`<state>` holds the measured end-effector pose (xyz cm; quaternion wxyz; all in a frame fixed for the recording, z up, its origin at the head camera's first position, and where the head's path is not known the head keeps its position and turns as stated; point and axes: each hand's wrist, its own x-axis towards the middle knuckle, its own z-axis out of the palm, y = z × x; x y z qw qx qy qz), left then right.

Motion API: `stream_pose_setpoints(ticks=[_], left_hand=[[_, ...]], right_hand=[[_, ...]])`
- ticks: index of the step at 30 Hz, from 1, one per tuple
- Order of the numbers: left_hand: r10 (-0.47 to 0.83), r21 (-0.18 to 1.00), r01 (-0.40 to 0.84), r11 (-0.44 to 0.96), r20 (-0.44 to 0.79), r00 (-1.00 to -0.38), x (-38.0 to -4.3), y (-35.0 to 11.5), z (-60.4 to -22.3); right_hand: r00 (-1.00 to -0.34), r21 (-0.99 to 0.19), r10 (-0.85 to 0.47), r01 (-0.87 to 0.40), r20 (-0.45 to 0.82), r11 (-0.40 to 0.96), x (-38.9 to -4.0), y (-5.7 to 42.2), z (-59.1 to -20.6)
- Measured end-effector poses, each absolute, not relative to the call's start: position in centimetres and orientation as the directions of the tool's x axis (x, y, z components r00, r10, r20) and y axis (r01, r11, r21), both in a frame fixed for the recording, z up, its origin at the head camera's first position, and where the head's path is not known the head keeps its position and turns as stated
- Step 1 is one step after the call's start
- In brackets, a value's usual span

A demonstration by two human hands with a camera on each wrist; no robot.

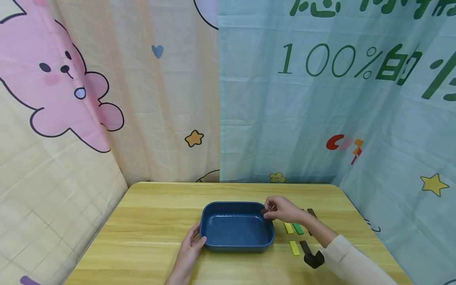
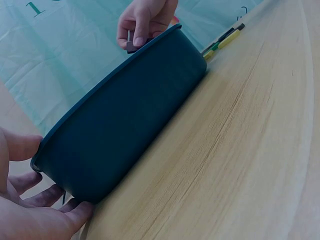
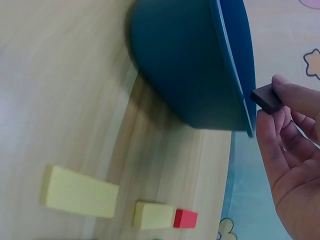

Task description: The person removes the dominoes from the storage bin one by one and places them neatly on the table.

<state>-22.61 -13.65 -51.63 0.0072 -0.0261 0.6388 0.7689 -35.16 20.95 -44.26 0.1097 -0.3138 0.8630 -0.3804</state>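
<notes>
A blue rectangular basin (image 1: 235, 249) stands upright on the table. My left hand (image 1: 188, 251) grips its near left corner; in the left wrist view the fingers meet the rim and outer wall of the basin (image 2: 125, 115). At the basin's right rim, my right hand (image 1: 284, 210) pinches a small dark brown block (image 3: 268, 98) between thumb and fingertips. The basin's visible floor holds nothing. Right of it lie a yellow block (image 1: 294, 248), another yellow block (image 1: 288, 228), a green block (image 1: 297, 228) and a dark brown block (image 1: 305, 247).
A red block (image 3: 185, 218) lies beside a yellow one in the right wrist view. Another dark strip (image 1: 311, 212) is partly hidden behind the right forearm. Printed curtains (image 1: 278, 118) hang behind the wooden table (image 1: 153, 213). A black device (image 1: 314, 259) sits at the right wrist.
</notes>
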Motion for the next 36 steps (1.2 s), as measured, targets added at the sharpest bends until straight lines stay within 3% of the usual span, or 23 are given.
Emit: stream_pose_setpoints(ticks=[19, 29, 36], left_hand=[[-0.035, 0.980, -0.061, -0.187, -0.069, -0.997, -22.5, -13.6, -51.3], [-0.028, 0.984, -0.054, -0.171, -0.059, -0.998, -22.5, -13.7, -51.0], [-0.018, 0.983, -0.068, -0.169, -0.072, -0.997, -22.3, -13.8, -51.1]], right_hand=[[-0.892, -0.887, -0.452, -0.213, 0.005, 0.410, -32.2, 26.4, -45.2], [-0.919, -0.871, -0.394, -0.193, -0.001, 0.452, -30.9, 29.2, -46.4], [-0.937, -0.910, -0.341, -0.069, -0.083, 0.409, -29.2, 31.6, -47.6]])
